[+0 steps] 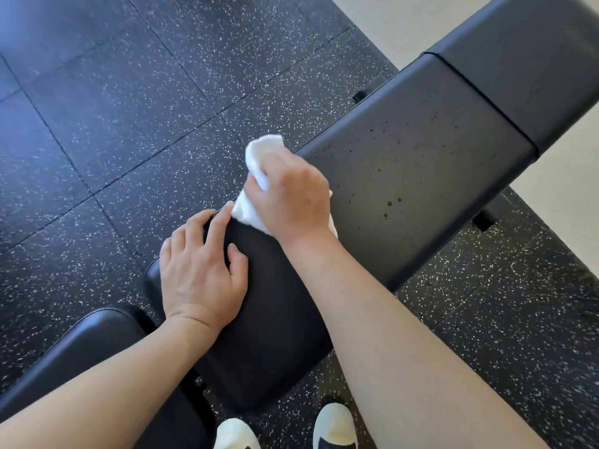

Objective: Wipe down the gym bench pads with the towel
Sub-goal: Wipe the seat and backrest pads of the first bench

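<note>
**Towel at the seam, droplets waiting**

The right hand (288,196) bunches the white towel (259,157) in curled fingers and presses it on the long pad (421,163), right at the gap to the seat pad (275,319). The left hand (201,273) lies flat, fingers spread, bracing the seat pad's edge at 9 o'clock.

Best move, I judge: sweep toward 2 o'clock with steady pressure and overlapping strokes, since droplets (393,202) dot the unwiped stretch. Refold when the cloth dampens.

The bench stands on speckled black rubber tiles (113,124); pale flooring (389,21) shows at 1 o'clock, white shoes (334,426) at 6.
</note>
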